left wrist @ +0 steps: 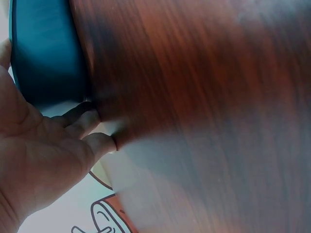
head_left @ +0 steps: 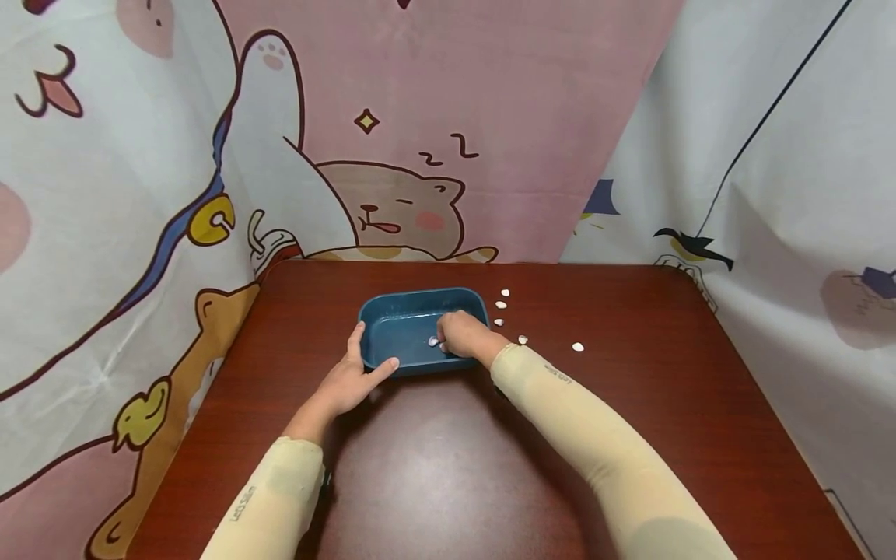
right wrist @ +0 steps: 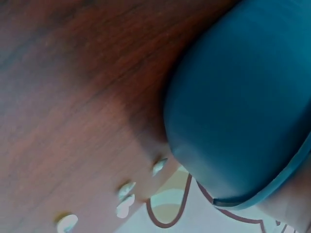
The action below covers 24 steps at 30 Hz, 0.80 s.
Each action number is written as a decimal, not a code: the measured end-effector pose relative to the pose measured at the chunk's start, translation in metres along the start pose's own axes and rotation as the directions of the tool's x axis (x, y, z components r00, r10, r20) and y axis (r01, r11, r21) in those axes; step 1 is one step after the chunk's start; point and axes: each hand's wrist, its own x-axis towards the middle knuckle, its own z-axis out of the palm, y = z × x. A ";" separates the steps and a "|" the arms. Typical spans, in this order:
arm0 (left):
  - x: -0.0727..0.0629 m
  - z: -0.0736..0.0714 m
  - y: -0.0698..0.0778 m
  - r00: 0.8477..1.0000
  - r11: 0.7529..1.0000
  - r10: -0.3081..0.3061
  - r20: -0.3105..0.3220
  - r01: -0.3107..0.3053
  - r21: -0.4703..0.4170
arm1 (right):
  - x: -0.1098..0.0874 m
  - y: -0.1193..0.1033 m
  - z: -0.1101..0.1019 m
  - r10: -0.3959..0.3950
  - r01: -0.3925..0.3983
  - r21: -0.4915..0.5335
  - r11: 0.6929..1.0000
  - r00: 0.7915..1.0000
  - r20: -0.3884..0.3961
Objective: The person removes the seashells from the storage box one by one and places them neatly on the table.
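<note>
A dark blue rectangular tray (head_left: 399, 370) with raised walls stands on the table. My left hand (head_left: 350, 379) holds its left end, thumb over the near rim and the other fingers along the end wall; the left wrist view shows this hand (left wrist: 43, 150) against the tray (left wrist: 46, 53). My right hand (head_left: 463, 333) reaches over the tray's right side, fingers curled and pointing down inside. Small whitish shells (head_left: 433, 341) lie right by its fingertips, which are hidden. In the right wrist view, the tray wall (right wrist: 238, 107) hides the fingers.
Right of the tray, several small pale shells (head_left: 501, 305) lie scattered on the reddish-brown table (head_left: 630, 435). One shell (head_left: 577, 347) sits farther right. A cartoon-printed cloth (head_left: 525, 155) hangs behind the table and along both sides.
</note>
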 end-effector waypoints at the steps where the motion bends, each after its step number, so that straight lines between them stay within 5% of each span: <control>1: 0.000 0.000 0.000 1.000 1.000 0.000 0.000 0.000 0.000 | 0.001 0.000 0.000 -0.007 0.007 -0.012 1.000 1.000 0.005; 13: -0.001 -0.001 0.001 1.000 1.000 -0.009 -0.002 0.009 0.008 | 0.002 -0.010 -0.001 -0.043 0.032 -0.123 0.992 0.995 -0.091; 24: -0.001 0.000 0.000 1.000 1.000 -0.005 -0.004 0.005 0.001 | -0.002 -0.009 -0.006 -0.068 0.074 -0.232 0.970 0.997 0.037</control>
